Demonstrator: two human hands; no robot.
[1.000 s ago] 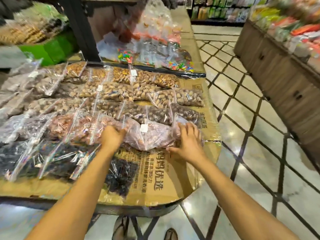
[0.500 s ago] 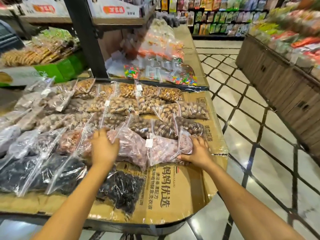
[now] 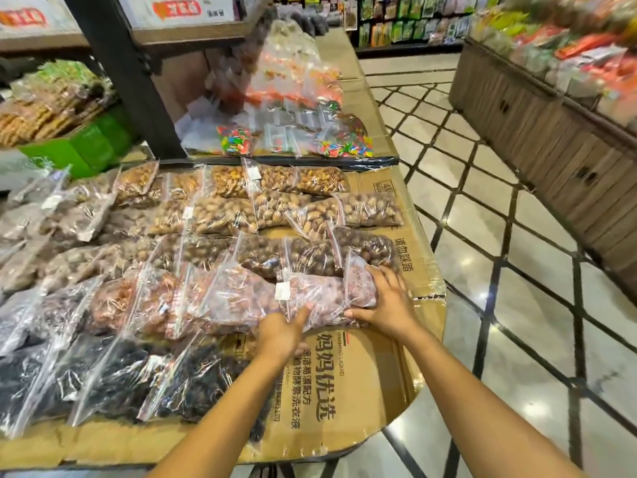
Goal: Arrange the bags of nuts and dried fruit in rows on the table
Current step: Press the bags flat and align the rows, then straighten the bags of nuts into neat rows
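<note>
Clear zip bags of nuts and dried fruit [image 3: 213,257] lie in overlapping rows on the worktop [image 3: 372,384], which is covered in flattened brown cardboard with printed characters. Far row: pale golden nuts; next rows nearer: tan shelled nuts, then dark brown round nuts, then pinkish-red nuts; nearest row at left: black dried fruit [image 3: 113,381]. Right end of the pinkish row: a clear bag of pinkish-red nuts with a white label [image 3: 310,294], both hands on it. Left hand [image 3: 281,334] sits at the bag's near edge, thumb out against the plastic, other fingers curled, grip on the plastic can't be told. Right hand [image 3: 387,301] lies spread, palm down, fingers over the bag's right end, thumb along the near edge, part on the cardboard. Far behind the rows: clear bags of multicoloured candy [image 3: 238,141] beside a dark metal shelf post [image 3: 127,74]. Right: glossy tiled floor [image 3: 517,270], wooden display counter [image 3: 551,139].
</note>
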